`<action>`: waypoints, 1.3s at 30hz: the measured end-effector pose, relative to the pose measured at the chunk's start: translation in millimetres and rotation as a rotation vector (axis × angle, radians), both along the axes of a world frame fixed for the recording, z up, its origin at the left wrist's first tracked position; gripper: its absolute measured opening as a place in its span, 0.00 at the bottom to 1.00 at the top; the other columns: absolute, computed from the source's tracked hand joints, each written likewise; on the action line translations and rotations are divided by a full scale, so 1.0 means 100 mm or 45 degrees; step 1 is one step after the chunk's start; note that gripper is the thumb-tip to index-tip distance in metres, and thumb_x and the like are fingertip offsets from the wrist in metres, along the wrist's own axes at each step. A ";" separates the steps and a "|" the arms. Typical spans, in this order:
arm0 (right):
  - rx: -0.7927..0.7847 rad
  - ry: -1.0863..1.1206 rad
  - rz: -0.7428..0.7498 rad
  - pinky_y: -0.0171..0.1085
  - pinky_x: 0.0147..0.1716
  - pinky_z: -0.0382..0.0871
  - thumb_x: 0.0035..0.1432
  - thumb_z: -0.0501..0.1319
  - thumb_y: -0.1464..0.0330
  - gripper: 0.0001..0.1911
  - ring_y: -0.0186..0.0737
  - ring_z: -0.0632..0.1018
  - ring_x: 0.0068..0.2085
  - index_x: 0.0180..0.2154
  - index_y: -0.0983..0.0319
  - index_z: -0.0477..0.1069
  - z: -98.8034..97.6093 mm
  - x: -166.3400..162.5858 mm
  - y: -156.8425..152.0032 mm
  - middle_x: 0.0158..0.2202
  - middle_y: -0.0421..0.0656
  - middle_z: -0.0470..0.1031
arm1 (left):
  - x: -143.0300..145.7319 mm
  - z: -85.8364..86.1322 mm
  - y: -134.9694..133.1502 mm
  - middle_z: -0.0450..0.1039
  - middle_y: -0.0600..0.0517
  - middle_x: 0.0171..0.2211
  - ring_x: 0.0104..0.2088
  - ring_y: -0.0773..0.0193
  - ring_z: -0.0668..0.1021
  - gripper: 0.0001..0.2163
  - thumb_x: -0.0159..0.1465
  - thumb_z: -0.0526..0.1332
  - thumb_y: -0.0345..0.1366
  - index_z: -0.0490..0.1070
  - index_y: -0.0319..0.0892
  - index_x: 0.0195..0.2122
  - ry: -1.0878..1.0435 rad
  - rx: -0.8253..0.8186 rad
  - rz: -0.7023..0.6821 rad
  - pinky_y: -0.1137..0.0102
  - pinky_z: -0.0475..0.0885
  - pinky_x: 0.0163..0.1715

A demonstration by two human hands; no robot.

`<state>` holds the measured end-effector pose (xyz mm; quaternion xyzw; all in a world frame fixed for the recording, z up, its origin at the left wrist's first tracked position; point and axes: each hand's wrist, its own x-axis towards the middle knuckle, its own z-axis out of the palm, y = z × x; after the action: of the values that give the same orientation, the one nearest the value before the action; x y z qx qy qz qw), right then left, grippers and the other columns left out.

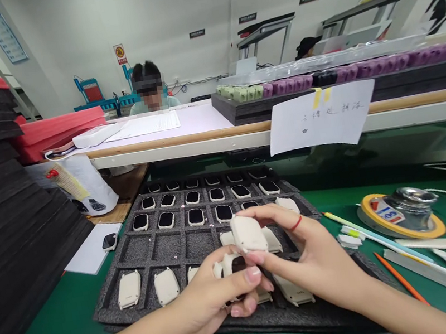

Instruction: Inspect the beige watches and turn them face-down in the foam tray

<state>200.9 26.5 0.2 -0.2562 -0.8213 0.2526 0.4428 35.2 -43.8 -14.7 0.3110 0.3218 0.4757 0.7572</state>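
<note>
A black foam tray (pixel 143 253) with a grid of pockets lies on the green mat; its far rows hold several cream watch bodies face up, its near rows several face down. My right hand (pixel 313 257) pinches one cream watch body (pixel 249 233) back side up above the tray. My left hand (pixel 218 297) is curled around another watch body (pixel 229 266) just below it. The two hands touch at the fingertips.
A tall stack of black foam trays (pixel 1 185) stands at the left. A tape roll with a metal cup (pixel 403 212), pencils and white strips lie at the right. A raised shelf (pixel 242 130) with a paper note crosses behind; a person sits beyond it.
</note>
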 end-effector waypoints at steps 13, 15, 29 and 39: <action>-0.024 -0.394 0.124 0.50 0.44 0.72 0.50 0.70 0.66 0.11 0.49 0.77 0.42 0.37 0.62 0.75 -0.04 -0.73 0.28 0.36 0.46 0.77 | -0.07 0.00 -0.05 0.77 0.51 0.23 0.09 0.76 0.61 0.15 0.58 0.65 0.48 0.68 0.41 0.30 0.137 0.231 -0.298 0.77 0.50 0.07; -0.035 -0.398 0.132 0.54 0.46 0.71 0.46 0.72 0.67 0.14 0.52 0.77 0.43 0.37 0.62 0.76 -0.12 -0.76 0.31 0.37 0.47 0.77 | -0.07 0.02 -0.07 0.75 0.51 0.22 0.12 0.75 0.62 0.16 0.57 0.65 0.50 0.70 0.40 0.29 0.205 0.246 -0.289 0.77 0.51 0.08; 0.065 -0.160 0.439 0.36 0.42 0.76 0.48 0.74 0.66 0.19 0.44 0.77 0.49 0.38 0.57 0.67 -0.04 -0.09 -0.03 0.52 0.47 0.69 | -0.02 -0.07 0.04 0.73 0.51 0.25 0.13 0.75 0.66 0.21 0.59 0.62 0.55 0.72 0.37 0.29 -0.143 -0.159 0.073 0.77 0.47 0.12; 0.377 -0.134 0.298 0.41 0.43 0.76 0.61 0.63 0.70 0.03 0.47 0.77 0.51 0.37 0.59 0.70 -0.12 -0.07 -0.11 0.54 0.52 0.72 | -0.03 -0.04 0.05 0.69 0.54 0.21 0.15 0.77 0.66 0.22 0.55 0.67 0.54 0.68 0.36 0.25 -0.201 -0.204 0.065 0.81 0.47 0.12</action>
<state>194.4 15.5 -11.3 -0.1039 -0.8956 0.1652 0.3997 32.2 -38.8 -18.3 0.2027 0.3061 0.4907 0.7902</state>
